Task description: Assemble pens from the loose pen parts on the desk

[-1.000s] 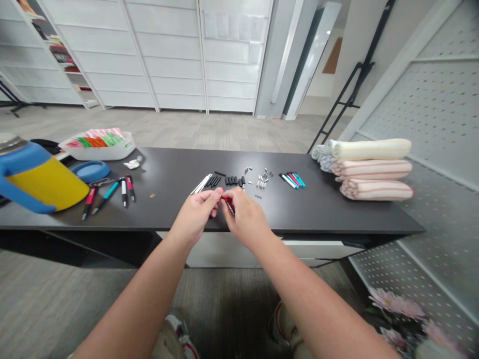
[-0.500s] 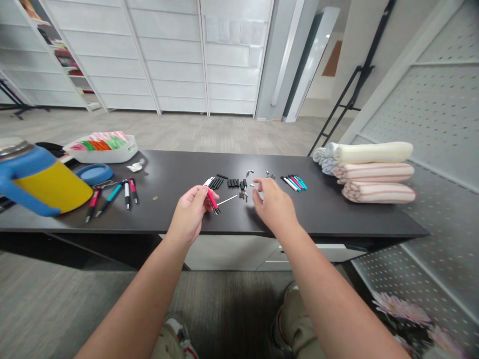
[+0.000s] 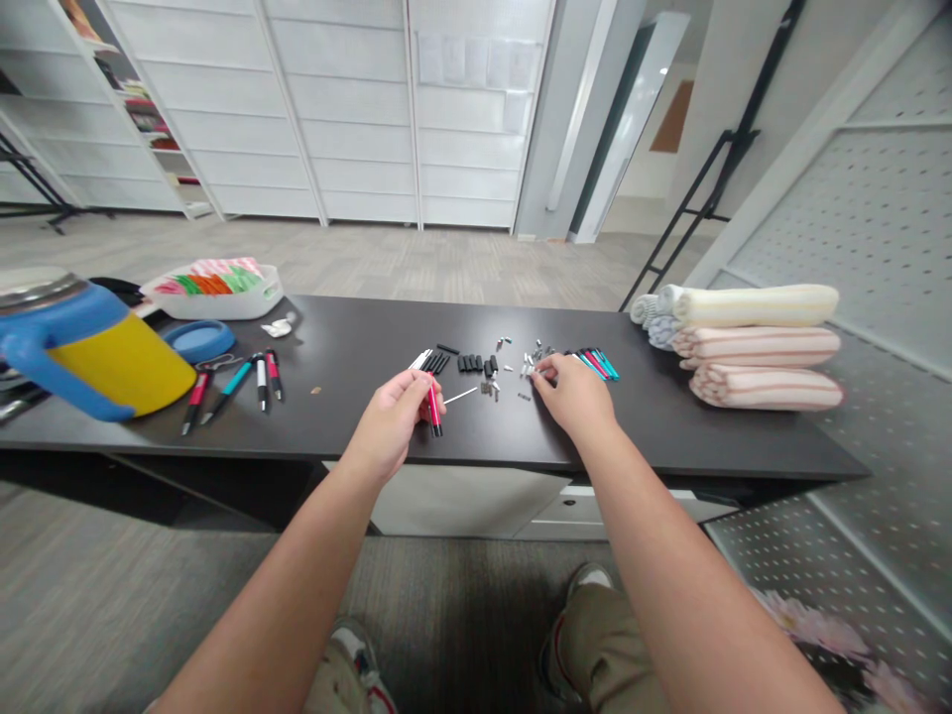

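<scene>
In my left hand (image 3: 394, 415) a red pen barrel (image 3: 434, 405) with a black end is gripped, slanting down toward the table's front edge. A thin white pen refill (image 3: 462, 395) sticks out to the right beside those fingers. My right hand (image 3: 576, 395) is lowered to the table at a scatter of small silver pen parts (image 3: 536, 353). Its thumb and forefinger are pinched together; what they grip is too small to make out. Between the hands lie black pen grips (image 3: 470, 364), more small metal pieces (image 3: 497, 387) and thin black pen pieces (image 3: 438, 363).
Red and turquoise pen barrels (image 3: 604, 365) lie beyond my right hand. Rolled towels (image 3: 763, 342) are stacked at the right. On the left are whole pens (image 3: 262, 385), a blue lid (image 3: 199, 341), a blue-yellow jug (image 3: 111, 347) and a white basket (image 3: 260, 297) of colourful packets.
My right hand has moved right and down to the small silver parts, and its fingers have closed. The red barrel in my left hand has turned to point more steeply toward me.
</scene>
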{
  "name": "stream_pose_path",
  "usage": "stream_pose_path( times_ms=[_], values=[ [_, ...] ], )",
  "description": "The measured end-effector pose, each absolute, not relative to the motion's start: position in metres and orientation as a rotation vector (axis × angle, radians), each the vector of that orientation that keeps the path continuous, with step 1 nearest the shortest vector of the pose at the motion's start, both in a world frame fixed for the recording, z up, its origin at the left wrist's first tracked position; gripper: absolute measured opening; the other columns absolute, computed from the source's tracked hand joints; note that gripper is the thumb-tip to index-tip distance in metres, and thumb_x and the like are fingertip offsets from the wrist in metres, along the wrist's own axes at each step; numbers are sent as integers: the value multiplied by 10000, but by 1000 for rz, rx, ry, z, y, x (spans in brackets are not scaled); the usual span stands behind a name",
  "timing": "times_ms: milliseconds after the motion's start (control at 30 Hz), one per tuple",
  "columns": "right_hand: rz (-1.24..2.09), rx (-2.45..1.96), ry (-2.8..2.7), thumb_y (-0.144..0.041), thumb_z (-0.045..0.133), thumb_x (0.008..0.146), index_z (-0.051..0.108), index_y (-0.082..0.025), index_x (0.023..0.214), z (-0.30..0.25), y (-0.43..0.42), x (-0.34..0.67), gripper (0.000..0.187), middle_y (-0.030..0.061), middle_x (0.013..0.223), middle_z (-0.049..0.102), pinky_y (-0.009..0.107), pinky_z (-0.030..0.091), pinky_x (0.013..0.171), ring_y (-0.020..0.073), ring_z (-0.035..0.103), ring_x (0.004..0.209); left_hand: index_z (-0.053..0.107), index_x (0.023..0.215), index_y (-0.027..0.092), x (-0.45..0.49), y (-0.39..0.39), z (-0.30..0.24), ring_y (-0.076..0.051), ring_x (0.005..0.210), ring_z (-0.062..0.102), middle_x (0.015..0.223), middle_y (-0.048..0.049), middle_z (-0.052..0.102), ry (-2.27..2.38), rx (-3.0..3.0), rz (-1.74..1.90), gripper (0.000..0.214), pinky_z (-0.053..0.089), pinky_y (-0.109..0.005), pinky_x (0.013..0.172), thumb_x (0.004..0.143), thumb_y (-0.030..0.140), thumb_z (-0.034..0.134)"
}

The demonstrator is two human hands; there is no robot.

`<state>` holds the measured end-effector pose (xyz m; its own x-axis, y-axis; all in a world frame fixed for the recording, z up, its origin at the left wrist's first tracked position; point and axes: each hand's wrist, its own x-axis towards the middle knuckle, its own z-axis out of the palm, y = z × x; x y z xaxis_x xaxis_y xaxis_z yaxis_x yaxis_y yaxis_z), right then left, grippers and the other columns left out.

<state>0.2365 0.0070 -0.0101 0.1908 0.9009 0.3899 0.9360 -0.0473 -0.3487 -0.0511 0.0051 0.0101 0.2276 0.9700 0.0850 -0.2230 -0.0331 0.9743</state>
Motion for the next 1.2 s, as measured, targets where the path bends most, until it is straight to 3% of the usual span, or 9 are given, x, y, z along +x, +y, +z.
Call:
stream_pose_path(
  times_ms=[267,400,533,867,1200],
  values=[
    [-165,-1785,-1667,-281,644,980,714,-204,965,-5,0,228,104,91,996,747,353,458,783,258,678,887,647,873,175,-51,6,10,-132,671,578,753,-25,678,850,1207,1173,242,453,-247,680,961,400,632],
    [-164,-1694,-1751,-305,645,990,709,-218,999,-3,-6,214,109,53,903,739,335,433,724,215,641,722,618,876,185,-50,6,10,-136,660,560,731,-19,671,837,1193,1185,250,431,-250,670,981,410,592],
    [-144,-1668,-1845,-309,659,992,728,-239,1012,-2,-9,200,100,20,820,722,320,396,669,207,640,692,602,881,196,-50,5,10,-136,647,547,673,5,626,837,1207,1186,225,400,-249,656,996,384,560],
    [-92,-1604,-2036,-245,649,1021,719,-251,1087,2,-9,190,96,53,970,765,325,453,767,255,688,956,619,879,201,-50,5,8,-144,632,538,652,3,621,858,1303,1140,245,390,-262,645,996,413,579],
    [-196,-1619,-2011,-219,641,1003,717,-248,1031,2,-10,188,86,61,901,745,337,438,722,280,649,930,629,849,195,-51,5,8,-137,633,536,681,-10,636,887,1342,1113,271,401,-260,647,996,419,590]
  ],
)
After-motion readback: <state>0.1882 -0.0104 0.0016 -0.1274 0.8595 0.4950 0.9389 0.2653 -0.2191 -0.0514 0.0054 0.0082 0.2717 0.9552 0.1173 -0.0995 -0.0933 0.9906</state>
